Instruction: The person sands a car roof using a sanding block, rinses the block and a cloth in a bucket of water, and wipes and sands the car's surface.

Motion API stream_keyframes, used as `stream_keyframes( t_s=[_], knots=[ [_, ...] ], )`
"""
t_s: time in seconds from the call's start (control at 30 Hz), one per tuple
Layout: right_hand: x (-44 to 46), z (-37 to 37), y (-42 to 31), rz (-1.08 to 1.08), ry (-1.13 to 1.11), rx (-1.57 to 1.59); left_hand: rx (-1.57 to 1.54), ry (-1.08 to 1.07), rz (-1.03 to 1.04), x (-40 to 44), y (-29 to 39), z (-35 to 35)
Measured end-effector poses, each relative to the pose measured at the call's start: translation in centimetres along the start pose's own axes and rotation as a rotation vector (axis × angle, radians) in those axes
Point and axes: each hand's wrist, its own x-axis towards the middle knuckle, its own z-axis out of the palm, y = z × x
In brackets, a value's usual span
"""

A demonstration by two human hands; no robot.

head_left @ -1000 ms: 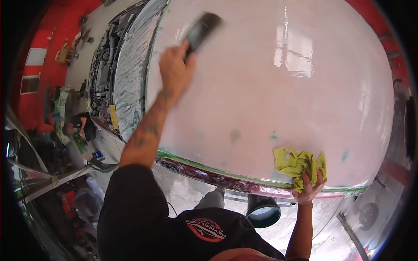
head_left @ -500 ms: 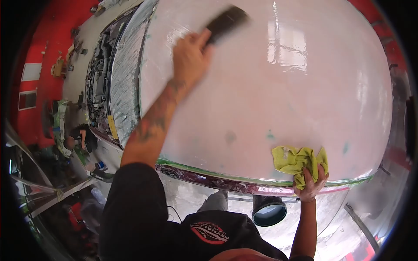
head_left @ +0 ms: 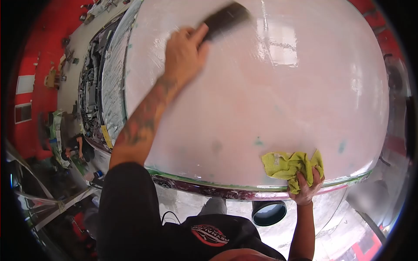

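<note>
At upper centre, blur softened the left hand (head_left: 185,54) and the dark block (head_left: 227,19), whose underside was hidden. The top edge cut off the pale panel (head_left: 244,100). Lower right, folds of yellow-green cloth (head_left: 281,164) partly covered the right hand (head_left: 305,191). Far left, a person (head_left: 85,150), perhaps crouching, was too small to read.

My left hand (head_left: 185,54) grips a dark, rectangular block (head_left: 226,20) over a pale-pink, glossy, curved car panel (head_left: 239,104), well in from its near edge. My right hand (head_left: 307,191), at that edge, holds a crumpled yellow-green cloth (head_left: 283,165); a black, round bucket (head_left: 269,214) stands below.
</note>
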Motion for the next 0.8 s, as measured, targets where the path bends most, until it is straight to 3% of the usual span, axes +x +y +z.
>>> stream_keyframes(
  t_s=[0.07, 0.17, 0.23, 0.3, 0.33, 0.4, 0.43, 0.5, 0.57, 0.63, 0.67, 0.73, 0.8],
  knots=[
    [-0.4, 0.0, 0.4, -0.005, -0.017, -0.028, -0.135, -0.119, 0.151, -4.6, 3.9, -3.5],
    [-0.4, 0.0, 0.5, -0.002, -0.036, -0.028, -0.063, -0.06, 0.146, -1.3, -0.9, -1.7],
    [-0.8, -0.1, 0.7, -0.013, -0.045, -0.042, 0.072, 0.021, -0.099, 5.4, -8.2, 1.7],
    [-0.3, -0.1, 0.4, 0.004, -0.027, -0.017, 0.065, -0.13, -0.37, 10.7, -8.2, 0.6],
    [-0.4, -0.1, 0.2, 0.005, -0.035, -0.014, 0.065, -0.137, -0.374, 9.8, -7.7, 0.6],
    [-0.3, 0.0, 0.2, 0.027, -0.015, -0.003, 0.073, -0.081, -0.251, 6.9, -5.7, 1.1],
    [-0.3, 0.0, 0.1, 0.034, -0.011, 0.004, 0.022, 0.016, -0.014, 3.1, -3.7, 1.4],
    [-0.4, -0.1, 0.2, 0.027, -0.028, -0.008, -0.135, -0.127, 0.24, -3.3, 2.9, -2.8],
    [-0.4, 0.0, 0.4, 0.015, -0.028, -0.012, -0.157, -0.22, 0.259, -3.8, 2.8, -3.9],
    [-0.3, 0.3, 0.7, 0.006, -0.028, -0.03, -0.113, -0.111, 0.277, -0.2, -0.9, -1.9],
    [-0.4, 0.1, 0.6, 0.004, -0.028, -0.019, -0.089, -0.035, 0.209, 2.7, -3.9, 0.0],
    [-0.1, 0.2, 0.4, 0.013, -0.011, -0.028, -0.003, -0.049, -0.118, 8.8, -9.5, 2.1],
    [0.2, -0.3, 0.1, 0.036, -0.008, 0.016, 0.085, 0.002, -0.222, 9.5, -7.7, 2.2]
  ],
)
